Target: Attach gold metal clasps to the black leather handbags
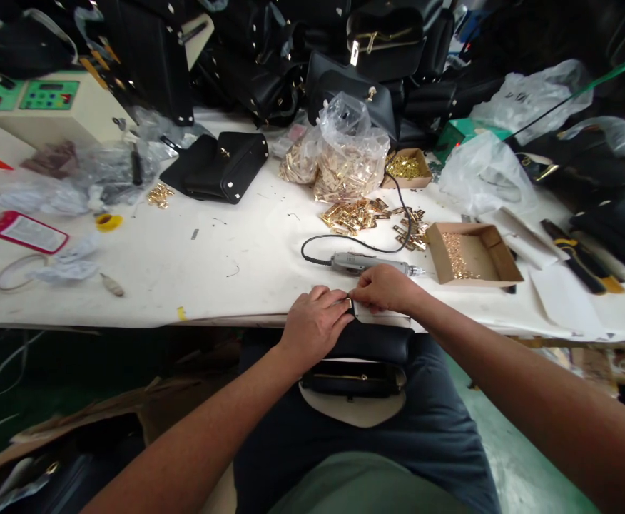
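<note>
A black handbag [369, 344] with a cream lining lies on my lap, its zipped mouth towards me and its cream-faced flap [384, 316] resting on the table edge. My left hand [315, 325] is closed on the flap's edge, beside a small metal fitting [350, 303] on a black tab. Just right of it, my right hand [384, 289] pinches at the same spot; whatever sits between its fingertips is too small to tell. A grey electric screwdriver [352, 263] with a black cord lies just beyond my right hand.
A cardboard box [497, 268] of tiny gold screws stands right, near yellow-black pliers [580, 257]. Gold plates [358, 215] lie heaped before a plastic bag of fittings [352, 157]. Another black handbag [219, 168] sits back left. Several bags pile up behind.
</note>
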Action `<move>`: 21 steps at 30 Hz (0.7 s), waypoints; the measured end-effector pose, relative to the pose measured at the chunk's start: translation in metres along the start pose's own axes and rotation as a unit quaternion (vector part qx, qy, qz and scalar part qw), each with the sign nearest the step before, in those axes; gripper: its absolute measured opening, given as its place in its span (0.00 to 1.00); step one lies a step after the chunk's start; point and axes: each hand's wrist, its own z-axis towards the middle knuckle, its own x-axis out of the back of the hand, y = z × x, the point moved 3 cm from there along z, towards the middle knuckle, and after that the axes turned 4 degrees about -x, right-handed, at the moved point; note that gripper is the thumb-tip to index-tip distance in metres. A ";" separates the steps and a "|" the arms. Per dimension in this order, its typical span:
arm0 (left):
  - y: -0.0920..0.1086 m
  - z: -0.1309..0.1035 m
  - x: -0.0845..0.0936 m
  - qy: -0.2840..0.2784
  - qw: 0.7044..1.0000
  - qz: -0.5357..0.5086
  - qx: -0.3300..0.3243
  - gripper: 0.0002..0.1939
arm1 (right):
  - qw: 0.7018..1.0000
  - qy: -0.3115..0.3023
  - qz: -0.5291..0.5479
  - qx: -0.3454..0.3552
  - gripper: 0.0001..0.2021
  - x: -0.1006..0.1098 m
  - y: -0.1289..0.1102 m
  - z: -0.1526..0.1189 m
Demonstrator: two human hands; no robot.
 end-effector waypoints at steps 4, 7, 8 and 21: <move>-0.002 -0.003 -0.003 0.023 1.000 -0.001 -0.012 0.13 | 1.000 0.007 -0.005 0.005 0.08 -0.001 0.004 0.000; -0.004 -0.006 -0.004 0.053 0.998 -0.014 -0.027 0.14 | 1.000 0.000 -0.018 0.013 0.08 -0.001 0.004 0.001; -0.005 -0.007 -0.004 0.059 0.998 -0.018 -0.032 0.14 | 1.000 -0.001 -0.020 0.015 0.08 -0.001 0.004 0.001; -0.006 -0.004 0.001 0.009 0.999 -0.003 -0.049 0.13 | 0.993 0.084 -0.061 0.063 0.05 -0.003 0.003 -0.015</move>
